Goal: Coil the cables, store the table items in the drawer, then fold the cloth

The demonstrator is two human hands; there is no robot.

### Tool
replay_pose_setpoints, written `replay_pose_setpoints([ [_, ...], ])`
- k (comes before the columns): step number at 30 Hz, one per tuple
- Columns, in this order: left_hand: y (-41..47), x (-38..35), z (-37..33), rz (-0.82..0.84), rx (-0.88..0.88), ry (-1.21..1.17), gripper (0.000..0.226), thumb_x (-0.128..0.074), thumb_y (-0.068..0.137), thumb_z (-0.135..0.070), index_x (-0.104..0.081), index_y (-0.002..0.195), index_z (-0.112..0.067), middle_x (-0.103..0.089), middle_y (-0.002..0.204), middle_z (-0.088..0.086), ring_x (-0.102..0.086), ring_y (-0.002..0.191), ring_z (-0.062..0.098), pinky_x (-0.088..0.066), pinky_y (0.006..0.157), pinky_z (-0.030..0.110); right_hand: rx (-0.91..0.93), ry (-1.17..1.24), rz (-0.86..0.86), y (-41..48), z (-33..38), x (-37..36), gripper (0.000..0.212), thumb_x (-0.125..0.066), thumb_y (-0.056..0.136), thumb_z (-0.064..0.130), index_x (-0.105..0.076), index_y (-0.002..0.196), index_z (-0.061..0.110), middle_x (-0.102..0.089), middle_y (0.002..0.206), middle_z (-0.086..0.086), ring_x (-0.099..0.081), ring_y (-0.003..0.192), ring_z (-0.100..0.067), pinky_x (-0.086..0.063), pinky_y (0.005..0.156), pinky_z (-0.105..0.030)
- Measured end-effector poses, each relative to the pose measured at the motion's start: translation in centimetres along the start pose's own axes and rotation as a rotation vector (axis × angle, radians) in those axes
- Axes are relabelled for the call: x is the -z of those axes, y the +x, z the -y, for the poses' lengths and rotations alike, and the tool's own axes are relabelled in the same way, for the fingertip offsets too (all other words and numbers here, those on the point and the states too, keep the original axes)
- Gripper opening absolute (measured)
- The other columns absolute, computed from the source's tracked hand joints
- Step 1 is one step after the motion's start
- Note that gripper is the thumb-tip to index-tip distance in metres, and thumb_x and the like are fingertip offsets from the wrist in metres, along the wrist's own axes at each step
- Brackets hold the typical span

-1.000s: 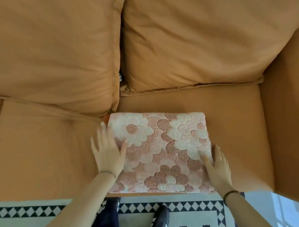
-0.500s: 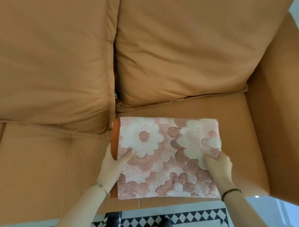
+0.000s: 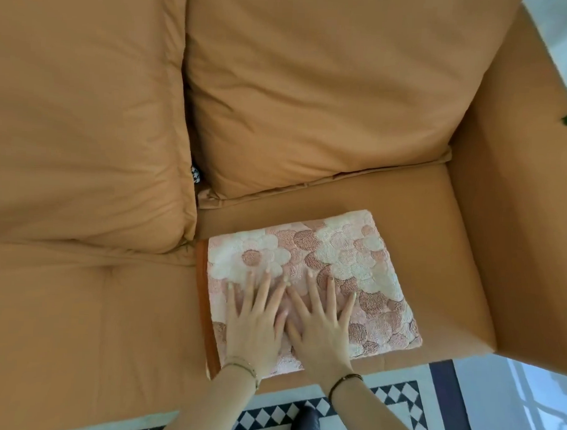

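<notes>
Pressing down side by side, my left hand and right hand lie flat with fingers spread on the folded floral cloth, which rests on the orange sofa seat near the armrest.

the cloth is a thick, textured piece patterned with cream and pink flowers. it is folded into a neat rectangle and lies flat in the lower centre of the frame, turned slightly so its far edge rises toward the right. a plain orange strip shows along its left side.
</notes>
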State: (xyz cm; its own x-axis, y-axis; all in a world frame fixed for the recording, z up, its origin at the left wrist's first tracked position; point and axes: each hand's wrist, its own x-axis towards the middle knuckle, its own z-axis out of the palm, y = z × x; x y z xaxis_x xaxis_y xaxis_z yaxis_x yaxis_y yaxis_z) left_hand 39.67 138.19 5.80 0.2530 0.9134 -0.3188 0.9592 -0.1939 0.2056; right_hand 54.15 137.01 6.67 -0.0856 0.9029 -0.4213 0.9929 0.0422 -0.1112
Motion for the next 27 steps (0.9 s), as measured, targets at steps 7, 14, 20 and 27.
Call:
replay_pose_setpoints([
  [7,1.1,-2.2,2.7,-0.03,-0.018,0.061,0.06,-0.025,0.104,-0.049,-0.01,0.16,-0.034,-0.001,0.169,-0.002,0.002,0.155,0.03,-0.007,0.121,0.062,-0.165,0.036,-0.092,2.0,-4.5,-0.8,0.056,-0.008,0.104,0.06,-0.001,0.157,0.045,0.001,0.167,0.01,0.006,0.155,-0.025,0.0,0.123,-0.058],
  [14,1.7,-2.2,2.5,0.054,-0.006,0.06,0.057,-0.019,0.105,-0.051,-0.016,0.159,-0.036,0.002,0.169,-0.001,0.004,0.155,0.03,-0.005,0.121,0.06,-0.281,0.028,-0.031,2.2,-6.5,-1.3,0.06,0.0,0.101,0.063,0.008,0.157,0.043,0.014,0.166,0.005,0.011,0.154,-0.027,0.005,0.123,-0.056],
  [20,2.0,-1.2,3.5,0.064,0.0,0.074,0.056,-0.012,0.105,-0.054,-0.001,0.159,-0.041,0.013,0.168,0.005,0.013,0.154,0.032,0.001,0.12,0.064,-0.377,0.072,-0.054,1.0,-7.8,-1.3,0.061,-0.001,0.099,0.062,0.016,0.155,0.044,0.018,0.166,0.004,0.008,0.154,-0.026,0.001,0.122,-0.059],
  [27,3.1,4.7,4.6,0.401,-0.057,-0.024,0.059,-0.025,0.106,-0.048,0.003,0.157,-0.043,0.021,0.165,0.001,0.016,0.153,0.029,0.01,0.121,0.058,-0.396,0.163,0.218,1.7,-5.7,3.0,0.062,-0.02,0.104,0.052,0.01,0.157,0.04,0.017,0.167,0.001,0.005,0.155,-0.03,-0.008,0.123,-0.056],
])
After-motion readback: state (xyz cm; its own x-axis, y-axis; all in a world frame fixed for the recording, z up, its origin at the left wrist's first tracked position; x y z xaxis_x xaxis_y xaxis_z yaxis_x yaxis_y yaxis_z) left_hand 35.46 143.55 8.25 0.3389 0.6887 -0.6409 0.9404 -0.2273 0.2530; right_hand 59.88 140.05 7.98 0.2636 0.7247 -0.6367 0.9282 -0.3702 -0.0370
